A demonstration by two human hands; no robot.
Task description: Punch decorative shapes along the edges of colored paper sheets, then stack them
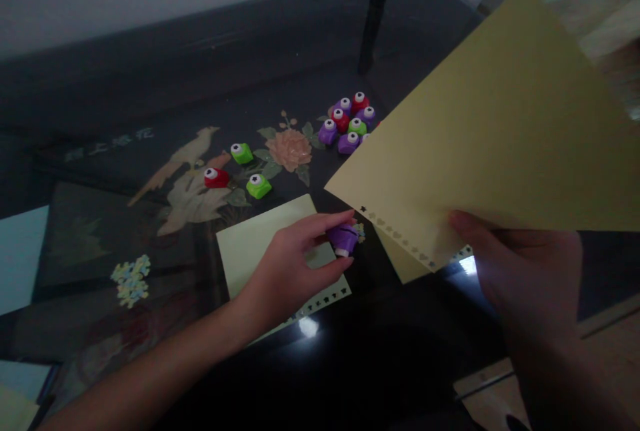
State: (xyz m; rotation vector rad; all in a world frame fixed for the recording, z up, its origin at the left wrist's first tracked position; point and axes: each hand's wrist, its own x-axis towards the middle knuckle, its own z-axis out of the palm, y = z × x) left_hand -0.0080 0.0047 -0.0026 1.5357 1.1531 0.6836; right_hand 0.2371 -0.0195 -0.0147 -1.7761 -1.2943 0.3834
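Punch point(343, 239) sits pinched in the left hand point(287, 264) on the desk point(400, 351); right hand point(520, 264) grips a raised yellow sheet point(500, 137), whose floppy punched edge could buckle and misalign the next cut

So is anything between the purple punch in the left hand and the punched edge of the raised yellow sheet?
Nothing visible: the left hand grips the purple punch just below the raised yellow sheet, with only open air between them.

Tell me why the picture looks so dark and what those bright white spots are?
Head view: dim light, the table nearly black; two white spots are glare on its shiny top, one by the left hand, one by the right hand; the yellow paper looks brightest; far corners blur.
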